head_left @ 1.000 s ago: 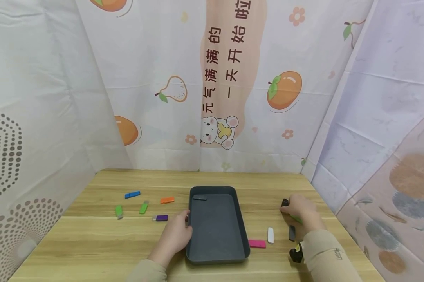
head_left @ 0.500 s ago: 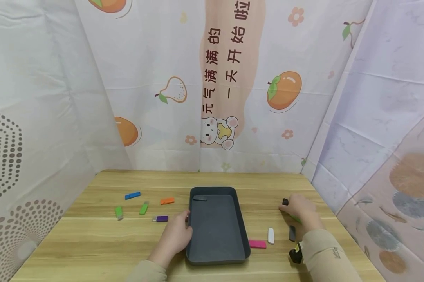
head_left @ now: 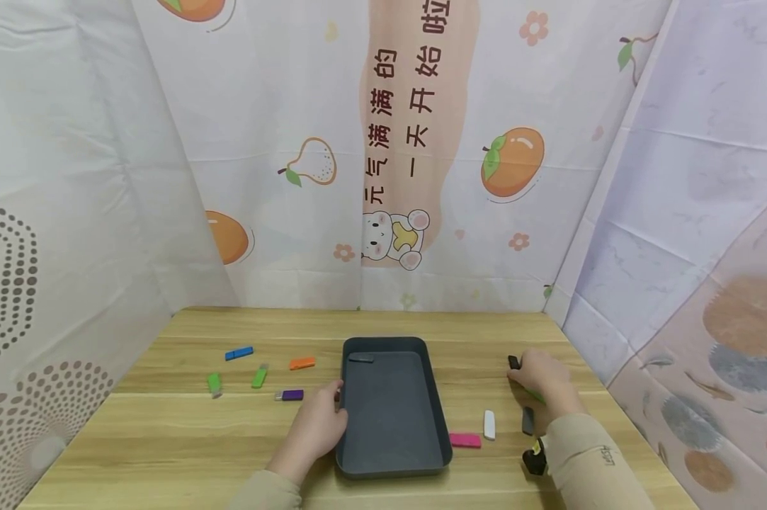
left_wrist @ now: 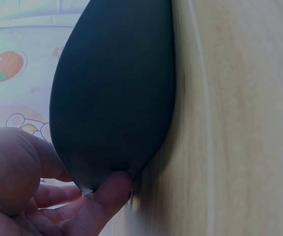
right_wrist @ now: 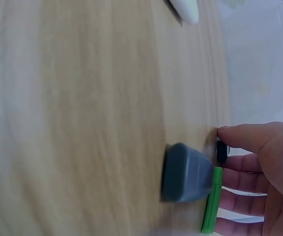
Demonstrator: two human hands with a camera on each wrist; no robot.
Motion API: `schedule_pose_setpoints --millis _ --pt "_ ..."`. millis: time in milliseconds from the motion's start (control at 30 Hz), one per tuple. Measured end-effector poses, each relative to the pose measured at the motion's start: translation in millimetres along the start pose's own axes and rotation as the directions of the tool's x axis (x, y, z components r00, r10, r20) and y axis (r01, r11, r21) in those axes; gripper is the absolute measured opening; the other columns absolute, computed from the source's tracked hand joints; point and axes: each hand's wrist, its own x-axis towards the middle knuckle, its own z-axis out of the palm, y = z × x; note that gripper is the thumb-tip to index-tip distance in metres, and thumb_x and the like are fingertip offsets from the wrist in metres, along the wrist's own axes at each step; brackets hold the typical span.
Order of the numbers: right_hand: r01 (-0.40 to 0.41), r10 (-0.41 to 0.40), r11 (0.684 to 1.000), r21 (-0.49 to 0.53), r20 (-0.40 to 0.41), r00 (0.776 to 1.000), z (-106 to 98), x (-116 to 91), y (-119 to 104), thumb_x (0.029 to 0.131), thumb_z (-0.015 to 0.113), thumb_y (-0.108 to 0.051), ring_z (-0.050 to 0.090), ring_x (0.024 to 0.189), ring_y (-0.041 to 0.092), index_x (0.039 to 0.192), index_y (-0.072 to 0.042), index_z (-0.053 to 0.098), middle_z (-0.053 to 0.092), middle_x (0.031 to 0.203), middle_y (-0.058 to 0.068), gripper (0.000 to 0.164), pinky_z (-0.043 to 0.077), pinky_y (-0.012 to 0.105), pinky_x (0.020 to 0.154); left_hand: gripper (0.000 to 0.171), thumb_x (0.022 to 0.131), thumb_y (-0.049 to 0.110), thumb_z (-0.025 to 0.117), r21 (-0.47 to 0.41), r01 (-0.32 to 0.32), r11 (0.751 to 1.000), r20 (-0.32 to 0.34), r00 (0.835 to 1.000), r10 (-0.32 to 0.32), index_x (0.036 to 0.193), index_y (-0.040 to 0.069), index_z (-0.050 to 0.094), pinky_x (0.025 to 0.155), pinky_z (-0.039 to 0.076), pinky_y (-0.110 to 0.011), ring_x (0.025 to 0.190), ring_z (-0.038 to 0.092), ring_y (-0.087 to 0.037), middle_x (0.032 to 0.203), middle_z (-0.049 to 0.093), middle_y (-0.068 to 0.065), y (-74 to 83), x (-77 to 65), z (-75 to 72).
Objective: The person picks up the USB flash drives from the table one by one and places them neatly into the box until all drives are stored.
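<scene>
In the head view, my left hand (head_left: 321,423) holds the left rim of a dark grey tray (head_left: 392,425). The left wrist view shows thumb and fingers pinching the edge of that tray (left_wrist: 114,98). My right hand (head_left: 544,375) is at the back right, with a black USB flash drive (head_left: 513,362) at its fingertips. From the right wrist, the black flash drive (right_wrist: 222,151) sits between thumb and index finger, low at the table. A green flash drive (right_wrist: 212,200) lies under the other fingers, mostly hidden from the head view. Beside it is a dark grey flash drive (right_wrist: 186,173).
A small dark flash drive (head_left: 360,358) lies inside the tray. Left of it are blue (head_left: 239,353), orange (head_left: 303,363), purple (head_left: 290,395) and two green drives (head_left: 259,375). Right of it lie pink (head_left: 465,440) and white drives (head_left: 489,425). A black wrist device (head_left: 535,459) hangs by the right sleeve.
The right fingers shift very slightly at the black flash drive. The left hand and tray stay in place.
</scene>
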Motion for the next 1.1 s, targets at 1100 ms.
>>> schedule_pose_setpoints --millis 1100 --pt "0.008 -0.008 0.999 0.04 0.003 1.0 -5.5 1.0 -1.6 0.087 0.069 -0.022 0.058 0.075 0.025 0.083 -0.009 0.07 0.065 0.083 0.004 0.013 0.05 0.049 0.067 0.05 0.089 -0.002 0.066 0.015 -0.014 1.0 -0.012 1.0 0.014 0.137 -0.011 0.055 0.087 0.058 -0.049 0.11 0.065 -0.033 0.122 0.066 -0.026 -2.5 0.0 1.0"
